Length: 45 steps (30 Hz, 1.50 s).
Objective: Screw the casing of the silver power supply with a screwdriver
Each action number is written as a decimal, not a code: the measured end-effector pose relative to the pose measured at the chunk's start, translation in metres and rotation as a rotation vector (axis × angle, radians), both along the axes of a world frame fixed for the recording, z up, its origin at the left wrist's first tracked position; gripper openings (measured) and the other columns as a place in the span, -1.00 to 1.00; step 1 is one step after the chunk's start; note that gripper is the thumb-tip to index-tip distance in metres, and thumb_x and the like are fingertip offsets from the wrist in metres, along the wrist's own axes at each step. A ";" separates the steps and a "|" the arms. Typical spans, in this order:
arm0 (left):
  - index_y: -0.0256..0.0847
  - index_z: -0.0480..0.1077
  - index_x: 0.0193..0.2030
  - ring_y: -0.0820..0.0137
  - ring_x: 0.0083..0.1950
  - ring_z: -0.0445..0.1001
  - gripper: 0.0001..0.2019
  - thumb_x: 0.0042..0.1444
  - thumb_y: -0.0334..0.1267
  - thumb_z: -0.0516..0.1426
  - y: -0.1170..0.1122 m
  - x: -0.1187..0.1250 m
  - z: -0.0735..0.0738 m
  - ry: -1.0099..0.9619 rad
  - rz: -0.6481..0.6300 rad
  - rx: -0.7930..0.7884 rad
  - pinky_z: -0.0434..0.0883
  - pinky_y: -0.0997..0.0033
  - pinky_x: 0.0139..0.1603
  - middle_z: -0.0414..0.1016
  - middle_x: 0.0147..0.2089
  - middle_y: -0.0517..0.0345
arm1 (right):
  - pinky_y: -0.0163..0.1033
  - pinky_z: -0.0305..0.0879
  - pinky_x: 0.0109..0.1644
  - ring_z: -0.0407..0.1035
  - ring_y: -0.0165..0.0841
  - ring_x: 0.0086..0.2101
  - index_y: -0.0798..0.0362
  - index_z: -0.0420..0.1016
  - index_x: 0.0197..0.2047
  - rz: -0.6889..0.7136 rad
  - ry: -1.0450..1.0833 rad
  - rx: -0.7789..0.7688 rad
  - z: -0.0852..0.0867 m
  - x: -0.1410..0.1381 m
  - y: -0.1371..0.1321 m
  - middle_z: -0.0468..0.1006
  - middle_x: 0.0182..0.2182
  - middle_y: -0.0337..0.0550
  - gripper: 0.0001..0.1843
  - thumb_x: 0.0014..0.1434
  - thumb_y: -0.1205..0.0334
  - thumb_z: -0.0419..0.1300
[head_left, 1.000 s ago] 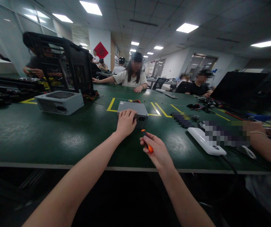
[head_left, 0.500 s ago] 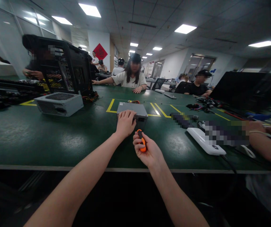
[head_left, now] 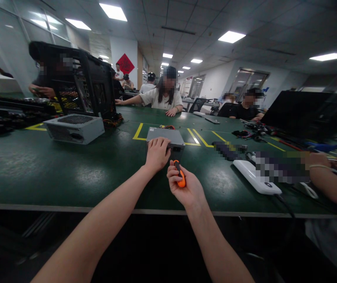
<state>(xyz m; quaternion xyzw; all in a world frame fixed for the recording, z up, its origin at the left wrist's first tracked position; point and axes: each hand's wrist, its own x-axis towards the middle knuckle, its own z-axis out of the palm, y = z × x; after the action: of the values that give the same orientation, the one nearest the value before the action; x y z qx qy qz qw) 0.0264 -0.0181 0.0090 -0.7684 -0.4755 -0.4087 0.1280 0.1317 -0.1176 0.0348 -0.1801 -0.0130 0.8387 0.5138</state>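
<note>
In the middle of the green table sits a grey computer power supply (head_left: 168,135), its socket side facing me and coloured cables behind it. My left hand (head_left: 158,153) grips it, fingers curled over the top near edge. Just in front of the box, my right hand (head_left: 185,184) is closed around the orange and black handle of a screwdriver (head_left: 181,179). The handle points toward the power supply's near face. The shaft and tip cannot be made out from here.
A second power supply (head_left: 74,127) stands at left beside an open black computer case (head_left: 88,82). A white power bank-like box (head_left: 255,177) and cables lie at right, near another person's arm (head_left: 332,179). A person (head_left: 164,94) sits across the table.
The screwdriver handle has turned a little in my right hand, and that hand has shifted slightly right. My left hand stays on the power supply.
</note>
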 end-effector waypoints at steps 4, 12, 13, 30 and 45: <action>-0.14 0.27 -0.07 0.26 0.04 0.24 -0.76 0.09 -0.31 0.01 -0.001 0.001 0.001 -0.003 0.008 0.005 0.14 0.21 0.07 0.34 -0.04 0.07 | -0.65 -0.01 -0.79 0.12 -0.67 -0.66 0.13 0.19 -0.30 -0.021 0.022 -0.018 -0.001 -0.001 0.001 0.14 -0.54 -0.35 -0.82 0.26 0.23 -0.12; -0.15 0.27 -0.07 0.25 0.02 0.24 -0.76 0.09 -0.29 0.02 0.003 0.000 -0.002 0.006 0.012 0.018 0.14 0.22 0.06 0.34 -0.05 0.08 | -0.62 0.11 -0.73 0.14 -0.65 -0.64 0.18 0.22 -0.22 0.015 0.061 -0.002 -0.005 0.000 0.003 0.21 -0.51 -0.29 -0.76 0.28 0.27 -0.20; -0.14 0.27 -0.07 0.25 0.02 0.24 -0.76 0.09 -0.30 0.02 0.003 0.000 -0.002 0.007 0.013 0.017 0.14 0.22 0.06 0.34 -0.04 0.08 | -0.62 0.09 -0.75 0.14 -0.65 -0.64 0.18 0.23 -0.21 0.017 0.044 0.005 -0.005 0.000 0.003 0.21 -0.50 -0.28 -0.75 0.28 0.27 -0.20; -0.15 0.27 -0.07 0.26 0.02 0.24 -0.76 0.08 -0.30 0.03 0.003 0.001 -0.002 0.004 0.013 0.032 0.14 0.22 0.07 0.34 -0.05 0.07 | -0.64 0.00 -0.78 0.11 -0.66 -0.64 0.16 0.21 -0.27 0.018 0.028 -0.033 -0.005 0.000 0.004 0.20 -0.49 -0.28 -0.79 0.26 0.21 -0.12; -0.15 0.28 -0.08 0.25 0.02 0.24 -0.75 0.07 -0.32 0.04 0.002 0.001 -0.002 -0.001 0.018 0.030 0.14 0.22 0.07 0.34 -0.05 0.08 | -0.64 0.05 -0.75 0.09 -0.67 -0.65 0.15 0.18 -0.30 -0.008 0.079 -0.055 -0.006 -0.001 0.005 0.19 -0.51 -0.31 -0.82 0.27 0.25 -0.13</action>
<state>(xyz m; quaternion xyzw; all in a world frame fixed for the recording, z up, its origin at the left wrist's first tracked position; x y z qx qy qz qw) 0.0271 -0.0160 0.0073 -0.7620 -0.4763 -0.4147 0.1429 0.1309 -0.1128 0.0291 -0.1610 0.0311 0.8431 0.5121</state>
